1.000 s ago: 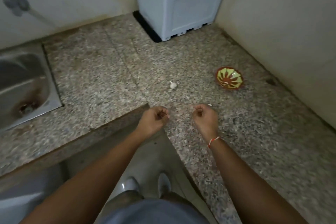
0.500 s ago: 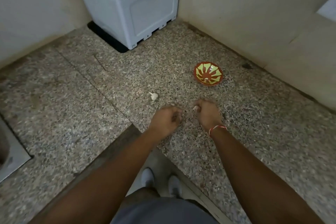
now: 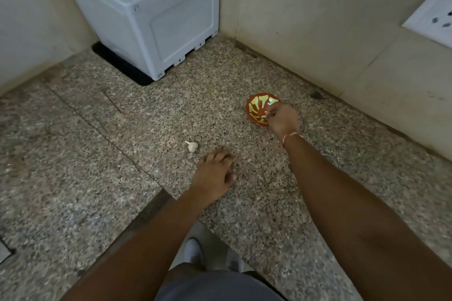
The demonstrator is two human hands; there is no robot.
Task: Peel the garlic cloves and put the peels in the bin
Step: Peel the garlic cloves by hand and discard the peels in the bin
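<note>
Lying at about ten o'clock from frame centre: a small white papery garlic piece (image 3: 192, 146), resting on the speckled grey-brown granite countertop (image 3: 97, 154), unpeeled by the look of it. Long axis running roughly ten o'clock to four o'clock, thin stem tip pointing toward ten o'clock, plump end toward four.

Hovering just beside it, at its four o'clock: the left hand (image 3: 215, 173), palm down over the stone, fingers loosely bent and holding nothing visible, fingertips (image 3: 228, 155) close to the garlic yet not touching it.

Standing back at twelve o'clock: a pale grey boxy plastic appliance (image 3: 151, 12) on a black mat, taking no part.

Reaching at two o'clock: the right hand (image 3: 281, 120), red-and-white thread at the wrist, fingers drawn together in a narrow pinch over the rim of a small round red bowl with yellow-green petal markings (image 3: 256, 110). Pinching something pale, too small to name; possibly a peeled clove or a scrap of skin.

Judging the step: dropping that pinched bit into the bowl, one clove's work closing. Calling next for taking the remaining garlic from the counter, gripping across its plump end, breaking skin at the stem tip. No bin showing anywhere.
</note>
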